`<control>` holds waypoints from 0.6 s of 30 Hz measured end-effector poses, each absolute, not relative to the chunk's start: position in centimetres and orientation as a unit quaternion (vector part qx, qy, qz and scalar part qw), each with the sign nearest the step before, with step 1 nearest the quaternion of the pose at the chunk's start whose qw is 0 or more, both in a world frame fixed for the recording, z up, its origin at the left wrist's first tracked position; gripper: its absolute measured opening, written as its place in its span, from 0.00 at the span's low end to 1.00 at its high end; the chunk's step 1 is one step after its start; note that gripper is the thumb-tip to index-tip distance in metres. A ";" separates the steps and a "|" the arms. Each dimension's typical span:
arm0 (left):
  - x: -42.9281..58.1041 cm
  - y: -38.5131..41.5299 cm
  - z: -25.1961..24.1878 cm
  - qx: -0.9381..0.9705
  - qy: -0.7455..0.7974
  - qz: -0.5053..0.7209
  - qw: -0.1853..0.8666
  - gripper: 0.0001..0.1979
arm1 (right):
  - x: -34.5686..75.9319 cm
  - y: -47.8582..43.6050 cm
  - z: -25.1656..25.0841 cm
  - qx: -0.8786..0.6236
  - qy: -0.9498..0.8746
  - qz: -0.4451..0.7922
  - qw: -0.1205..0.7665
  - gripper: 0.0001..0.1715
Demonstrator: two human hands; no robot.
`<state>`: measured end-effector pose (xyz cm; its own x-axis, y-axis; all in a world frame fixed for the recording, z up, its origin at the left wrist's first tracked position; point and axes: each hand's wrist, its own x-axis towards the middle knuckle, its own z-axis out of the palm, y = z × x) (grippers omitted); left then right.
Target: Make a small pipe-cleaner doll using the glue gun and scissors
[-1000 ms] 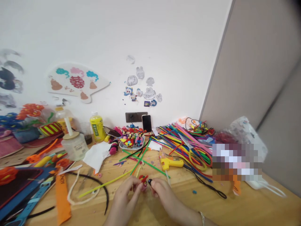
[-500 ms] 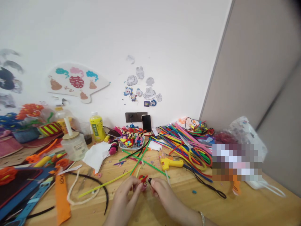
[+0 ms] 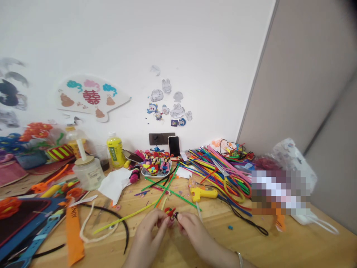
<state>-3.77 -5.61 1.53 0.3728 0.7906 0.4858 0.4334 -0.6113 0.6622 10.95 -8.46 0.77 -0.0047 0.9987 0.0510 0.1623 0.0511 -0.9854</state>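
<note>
My left hand [image 3: 149,232] and my right hand [image 3: 192,230] meet low in the middle of the wooden table [image 3: 279,245]. Between their fingertips sits a small red pipe-cleaner figure [image 3: 169,212] with a pink part under it. The left fingers pinch the figure from the left. My right thumb and forefinger pinch a tiny black piece [image 3: 176,215] pressed against the figure's right side. A bracelet shows on my right wrist.
A yellow glue gun [image 3: 203,193] lies just beyond my hands. Several coloured pipe cleaners [image 3: 220,167] are heaped at the right rear, and a green one [image 3: 125,218] lies to the left. A jar [image 3: 88,172], bottle [image 3: 115,149], phone [image 3: 174,146] and figurine tray [image 3: 155,167] stand behind.
My right hand has shifted slightly left, bringing the black piece closer against the red figure. The left hand has barely moved.
</note>
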 end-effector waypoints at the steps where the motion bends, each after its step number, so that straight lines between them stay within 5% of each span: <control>1: -3.8 -5.6 1.5 0.800 0.384 0.405 0.220 0.11 | 11.0 -8.5 0.7 -0.523 -0.548 0.447 0.476 0.19; 18: -3.3 -6.0 2.1 0.792 0.405 0.366 0.273 0.12 | 11.2 -8.0 0.8 -0.479 -0.458 0.435 0.609 0.16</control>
